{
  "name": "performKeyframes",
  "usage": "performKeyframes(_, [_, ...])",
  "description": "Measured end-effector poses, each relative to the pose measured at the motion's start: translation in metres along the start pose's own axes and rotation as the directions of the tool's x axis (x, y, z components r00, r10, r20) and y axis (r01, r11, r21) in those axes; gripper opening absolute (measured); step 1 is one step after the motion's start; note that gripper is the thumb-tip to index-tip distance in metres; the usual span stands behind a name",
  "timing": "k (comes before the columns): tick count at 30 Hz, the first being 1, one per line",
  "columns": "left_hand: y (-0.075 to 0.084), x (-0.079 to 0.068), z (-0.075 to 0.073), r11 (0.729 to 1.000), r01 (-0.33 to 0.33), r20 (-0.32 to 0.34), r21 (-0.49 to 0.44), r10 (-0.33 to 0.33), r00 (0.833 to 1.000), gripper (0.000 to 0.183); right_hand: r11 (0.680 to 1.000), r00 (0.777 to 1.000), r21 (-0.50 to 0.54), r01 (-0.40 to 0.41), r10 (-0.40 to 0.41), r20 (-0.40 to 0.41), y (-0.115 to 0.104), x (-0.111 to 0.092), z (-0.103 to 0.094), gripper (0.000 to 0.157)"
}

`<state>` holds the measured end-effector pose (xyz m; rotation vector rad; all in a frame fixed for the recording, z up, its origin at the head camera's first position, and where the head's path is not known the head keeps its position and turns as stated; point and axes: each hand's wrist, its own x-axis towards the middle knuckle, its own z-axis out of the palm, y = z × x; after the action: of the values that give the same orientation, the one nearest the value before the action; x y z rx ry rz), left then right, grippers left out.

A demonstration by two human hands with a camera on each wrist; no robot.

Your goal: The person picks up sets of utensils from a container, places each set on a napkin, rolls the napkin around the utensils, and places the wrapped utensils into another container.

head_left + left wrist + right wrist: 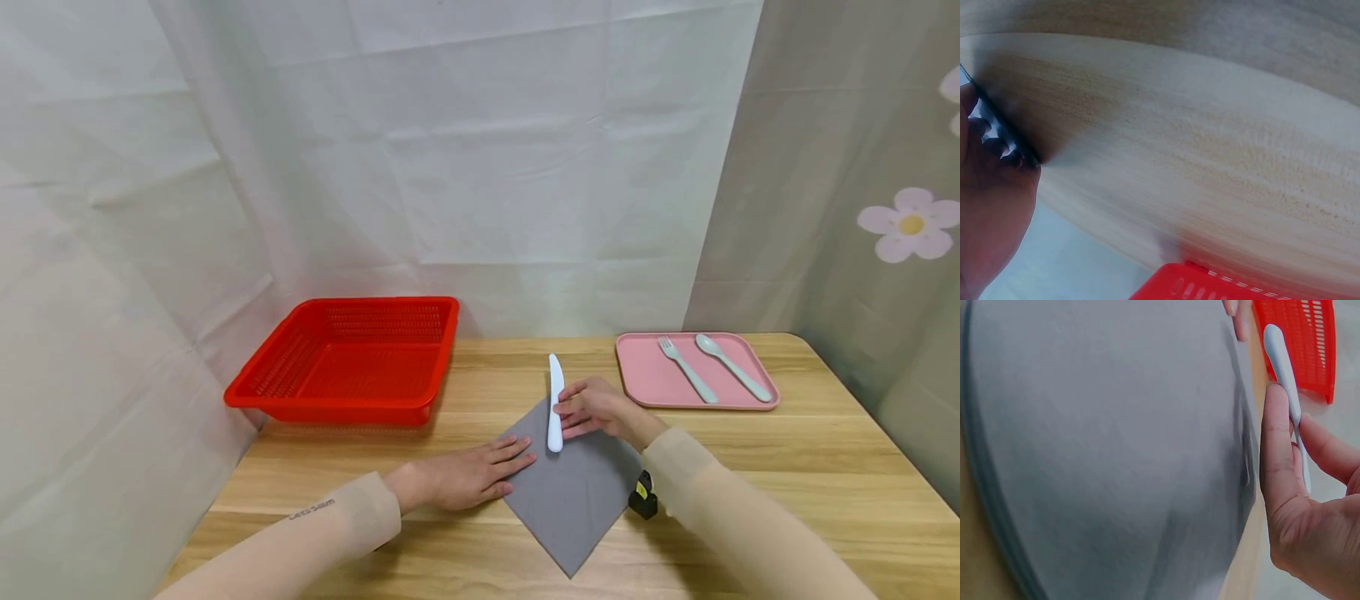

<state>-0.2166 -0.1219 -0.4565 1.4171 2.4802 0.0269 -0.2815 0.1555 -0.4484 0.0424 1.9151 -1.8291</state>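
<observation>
While the left hand [468, 477] rested on the left corner of a grey cloth [573, 504], its fingers straight and slightly apart, the right hand [594, 408] held a white knife [555, 433] over the cloth's far part. The right fingers and thumb were clamped on the knife near its middle, pinching it from either side, with its blade pointing away towards the back; whether it touched the cloth could not be told. The cloth lay spread like a diamond on a wooden table [795, 467]. Beyond it to the left stood a red basket [348, 410], and to the right a pink tray [651, 379] bore a fork [692, 377] and a spoon [735, 368], side by side. White fabric [525, 183] hung behind.
</observation>
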Motion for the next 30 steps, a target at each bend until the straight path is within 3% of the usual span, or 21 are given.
performKeyframes(9, [0.001,-0.002,-0.001,1.000,0.000,0.004,-0.005,0.000,1.000,0.058,1.000,1.000,-0.021,-0.022,0.022,-0.014,0.003,0.001,0.012,0.020])
performKeyframes(30, [-0.002,-0.002,0.000,1.000,-0.021,-0.014,-0.017,0.021,1.000,0.057,0.992,0.998,-0.129,0.016,-0.023,-0.054,0.004,0.003,0.028,0.012])
